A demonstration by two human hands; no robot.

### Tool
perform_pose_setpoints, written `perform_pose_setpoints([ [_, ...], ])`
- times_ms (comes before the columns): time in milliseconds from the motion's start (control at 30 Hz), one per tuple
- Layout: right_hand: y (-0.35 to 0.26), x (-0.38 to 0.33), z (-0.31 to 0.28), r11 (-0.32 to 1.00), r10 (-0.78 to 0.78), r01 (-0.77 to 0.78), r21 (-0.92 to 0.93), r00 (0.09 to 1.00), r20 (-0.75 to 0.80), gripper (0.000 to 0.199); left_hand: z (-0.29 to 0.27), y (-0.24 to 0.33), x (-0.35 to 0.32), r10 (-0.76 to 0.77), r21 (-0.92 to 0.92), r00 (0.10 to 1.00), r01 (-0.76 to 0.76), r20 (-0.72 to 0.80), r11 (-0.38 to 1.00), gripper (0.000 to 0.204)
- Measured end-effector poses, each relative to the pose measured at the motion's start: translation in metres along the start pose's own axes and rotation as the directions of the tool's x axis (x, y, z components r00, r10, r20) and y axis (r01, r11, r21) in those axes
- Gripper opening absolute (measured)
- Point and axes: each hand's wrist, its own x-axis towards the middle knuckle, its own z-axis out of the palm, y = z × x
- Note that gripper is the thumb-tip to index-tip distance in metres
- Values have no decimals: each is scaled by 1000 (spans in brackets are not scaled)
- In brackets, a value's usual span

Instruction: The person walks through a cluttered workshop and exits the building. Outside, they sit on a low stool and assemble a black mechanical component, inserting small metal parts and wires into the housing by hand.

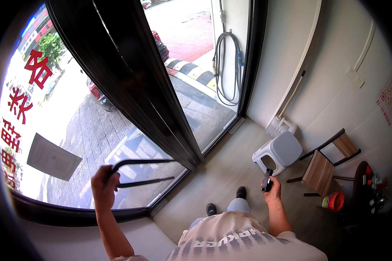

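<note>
I watch from the head camera, where the left hand [103, 187] has its fingers closed around a bent black bar [139, 162]. The bar's two long arms run out to the right of those fingers, one above the other, in front of the window glass and well apart at their tips. A sheet of paper [54, 157] shows up and to the left of the same fingers, and a thick black post [135, 82] rises above and to their right.

The right hand [272, 191] is clamped on a small black object [268, 179] that sticks up past the fingers — I cannot tell exactly what it is. Just beyond those fingers, up and to the right, I see a pale grey stool [288, 148], with a plastic jug [284, 126] behind it. Farther right of the right fingers is a chair [318, 173] with a wooden seat and black frame, and a round orange-red tub [335, 201] sits lower down near it. Between the two hands, below the fingers' level, I see the wearer's dark shoes [211, 209] on the floor [217, 174] — one ahead of the other.
</note>
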Motion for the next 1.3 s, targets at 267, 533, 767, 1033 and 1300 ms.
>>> perform_pose_setpoints([
  [267,-44,15,-75,998,-29,39,56,984,-174,31,2,106,22,348,14,845,-375,-405,927,24],
  [533,-100,62,-118,997,-7,20,71,984,-178,24,-14,160,14,365,141,604,-386,-708,912,25],
  [767,-136,89,-127,999,-23,28,34,989,-144,25,8,181,43,444,249,523,-402,-727,881,27],
  [1033,-138,96,-139,998,63,-59,30,987,-149,23,4,201,101,535,484,509,-243,-674,841,34],
  [1300,-124,102,-123,986,160,-156,63,985,-60,17,-29,204,135,496,433,624,-266,-604,861,39],
])
